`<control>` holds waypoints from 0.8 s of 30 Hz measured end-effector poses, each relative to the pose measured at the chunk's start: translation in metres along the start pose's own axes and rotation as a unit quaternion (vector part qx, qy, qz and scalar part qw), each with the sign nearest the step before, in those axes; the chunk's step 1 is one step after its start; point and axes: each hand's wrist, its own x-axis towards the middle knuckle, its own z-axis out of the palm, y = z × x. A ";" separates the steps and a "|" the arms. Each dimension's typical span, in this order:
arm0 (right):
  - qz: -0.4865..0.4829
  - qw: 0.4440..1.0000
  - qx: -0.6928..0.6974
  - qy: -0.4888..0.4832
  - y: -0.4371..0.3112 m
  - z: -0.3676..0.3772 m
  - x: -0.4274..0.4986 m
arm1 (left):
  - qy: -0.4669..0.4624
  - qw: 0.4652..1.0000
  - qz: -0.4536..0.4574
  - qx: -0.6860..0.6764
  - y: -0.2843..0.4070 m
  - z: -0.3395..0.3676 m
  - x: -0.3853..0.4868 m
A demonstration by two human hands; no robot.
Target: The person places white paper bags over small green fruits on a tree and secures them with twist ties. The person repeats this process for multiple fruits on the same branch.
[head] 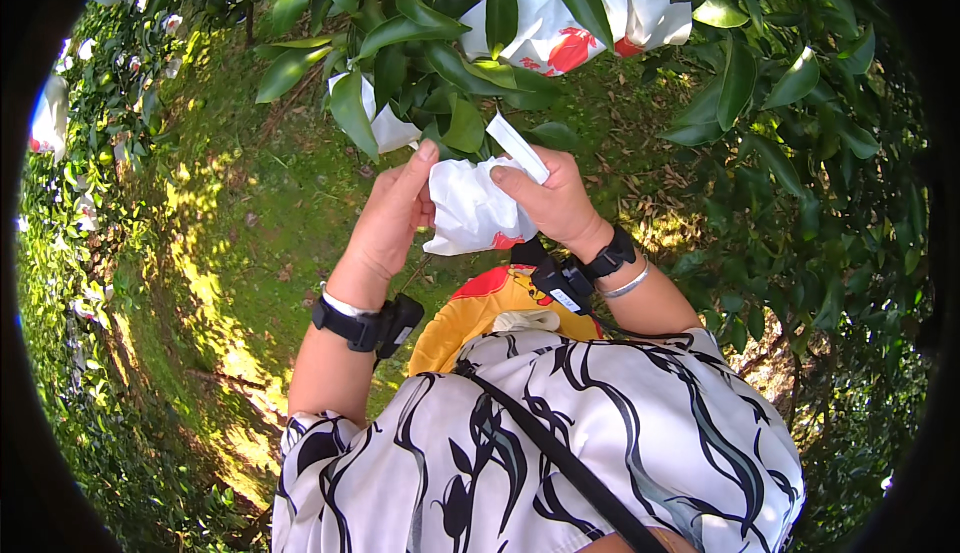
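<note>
A white paper bag [478, 208] with a red print near its lower edge hangs below a leafy branch between my hands. My right hand [551, 196] grips its upper right part between thumb and fingers, beside a folded white paper strip [517, 149] that sticks up to the left. At the bag's left side is my left hand [401, 208], its thumb pointing up and its fingers curled behind; whether they pinch the paper is hidden. Another white bag [390, 129] hangs partly behind leaves just above my left hand.
Larger white bags with red prints [559, 24] hang among the leaves [450, 57] overhead. Dense foliage [772, 238] stands at the right, with more bagged branches [51, 117] at the far left. Mossy ground [285, 200] lies below. A yellow cloth bag [450, 324] is at my waist.
</note>
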 end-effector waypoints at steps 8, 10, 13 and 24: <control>0.018 1.000 -0.010 0.004 -0.001 0.001 0.004 | -0.067 0.992 0.013 0.107 0.037 0.027 0.029; 0.028 1.000 -0.007 0.007 0.000 -0.001 0.004 | -0.053 0.993 0.011 0.105 0.035 0.027 0.027; 0.033 0.999 -0.007 0.013 0.002 -0.001 0.004 | -0.029 0.998 0.005 0.060 0.028 0.024 0.021; 0.052 0.999 -0.013 0.003 0.010 0.002 0.012 | -0.024 0.883 0.092 0.460 0.055 0.036 0.005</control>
